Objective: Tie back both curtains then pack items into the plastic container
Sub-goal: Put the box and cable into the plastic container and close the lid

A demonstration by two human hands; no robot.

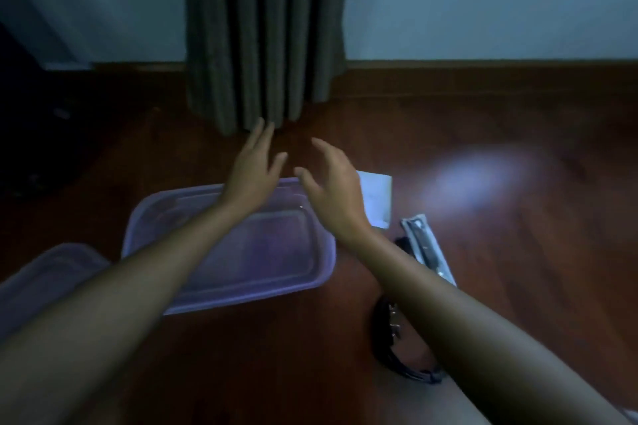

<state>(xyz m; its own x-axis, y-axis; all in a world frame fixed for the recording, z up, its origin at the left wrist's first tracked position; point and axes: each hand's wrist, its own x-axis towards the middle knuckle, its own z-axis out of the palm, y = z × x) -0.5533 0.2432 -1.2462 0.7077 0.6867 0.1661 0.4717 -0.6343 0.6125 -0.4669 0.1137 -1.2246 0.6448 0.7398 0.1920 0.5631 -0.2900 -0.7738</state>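
A grey-green curtain [262, 34] hangs in folds against the pale wall, its hem reaching the dark wooden floor. Both arms stretch forward over a clear plastic container [276, 252] that lies on the floor. My left hand [253, 166] is empty, fingers straight, fingertips just below the curtain hem. My right hand [331, 183] is beside it, fingers spread and loosely bent, holding nothing. Right of the container lie a white folded paper [378, 197], a long packaged item [428, 252] and a dark coiled cord or strap [393, 338], partly hidden under my right forearm.
A second clear plastic piece, perhaps the lid [45, 279], lies at the lower left. A dark object [34, 114] fills the left edge. A wooden skirting board [483, 69] runs along the wall. A light glare [480, 176] sits on the floor.
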